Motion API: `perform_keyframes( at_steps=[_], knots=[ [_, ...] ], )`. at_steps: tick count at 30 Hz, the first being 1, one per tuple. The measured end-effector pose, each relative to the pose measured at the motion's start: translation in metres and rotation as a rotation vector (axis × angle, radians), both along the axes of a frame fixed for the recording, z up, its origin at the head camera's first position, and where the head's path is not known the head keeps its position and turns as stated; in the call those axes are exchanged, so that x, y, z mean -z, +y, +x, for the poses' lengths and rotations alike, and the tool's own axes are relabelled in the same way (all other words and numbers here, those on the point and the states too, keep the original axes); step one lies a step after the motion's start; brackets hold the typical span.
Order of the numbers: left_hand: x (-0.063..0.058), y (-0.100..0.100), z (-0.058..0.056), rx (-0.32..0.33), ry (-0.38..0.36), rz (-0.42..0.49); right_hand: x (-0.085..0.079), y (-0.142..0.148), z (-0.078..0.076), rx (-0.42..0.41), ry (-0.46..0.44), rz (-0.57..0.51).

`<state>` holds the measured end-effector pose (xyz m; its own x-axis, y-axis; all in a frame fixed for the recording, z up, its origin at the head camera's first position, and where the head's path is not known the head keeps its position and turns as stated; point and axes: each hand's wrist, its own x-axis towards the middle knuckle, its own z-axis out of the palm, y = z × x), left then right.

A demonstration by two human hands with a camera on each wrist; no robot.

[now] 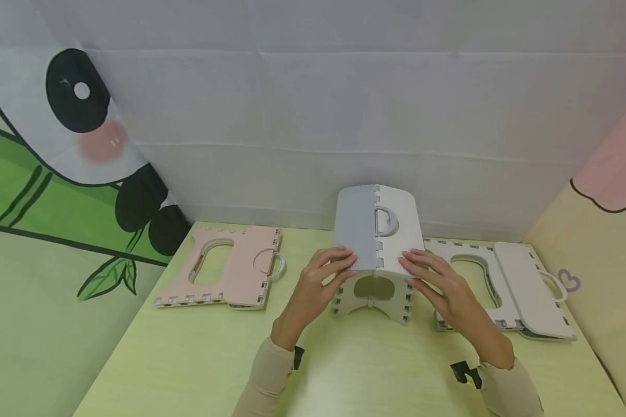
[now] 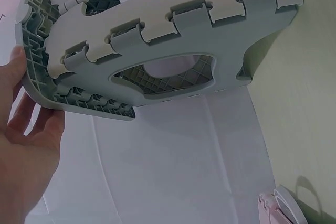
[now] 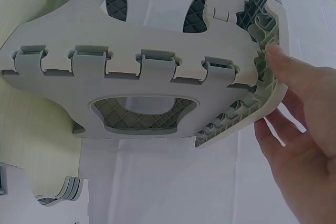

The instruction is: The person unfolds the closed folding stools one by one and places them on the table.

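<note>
A folding step stool (image 1: 356,229) stands partly unfolded on the table, its grey and white top halves meeting at a hinged seam. The halves slope slightly down to either side. A loop handle (image 1: 391,221) sits at the seam. My left hand (image 1: 318,281) pinches the near edge of the grey half, fingers above and thumb below. On the white half, my right hand (image 1: 448,289) holds the near edge the same way. Both wrist views show the hinged leg panels (image 2: 157,61) under the top, with oval cutouts and ribbed undersides.
A pink folding stool (image 1: 250,260) lies folded flat on the table (image 1: 198,359) at the left. Another white folded stool (image 1: 532,289) lies flat at the right. Behind stands a pale cloth backdrop (image 1: 292,104) with printed cartoon figures at its sides.
</note>
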<state>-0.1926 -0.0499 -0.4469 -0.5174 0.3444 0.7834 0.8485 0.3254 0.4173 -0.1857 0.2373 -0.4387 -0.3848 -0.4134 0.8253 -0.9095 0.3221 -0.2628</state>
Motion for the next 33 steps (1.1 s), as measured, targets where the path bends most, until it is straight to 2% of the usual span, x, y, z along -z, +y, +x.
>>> perform_keyframes(
  at_steps=[10, 28, 33],
  knots=[
    [0.0009, 0.0008, -0.0003, 0.006, 0.004, 0.005, -0.0008, 0.0001, 0.0009, 0.002, -0.003, 0.015],
    [-0.0049, -0.0007, 0.0042, -0.024, -0.012, -0.072, -0.0054, 0.0004, 0.0002, -0.007, 0.037, 0.068],
    [-0.0049, -0.0011, 0.0043, -0.026, 0.006, -0.076, -0.0055, 0.0000, 0.0003, -0.006, 0.051, 0.075]
  ],
)
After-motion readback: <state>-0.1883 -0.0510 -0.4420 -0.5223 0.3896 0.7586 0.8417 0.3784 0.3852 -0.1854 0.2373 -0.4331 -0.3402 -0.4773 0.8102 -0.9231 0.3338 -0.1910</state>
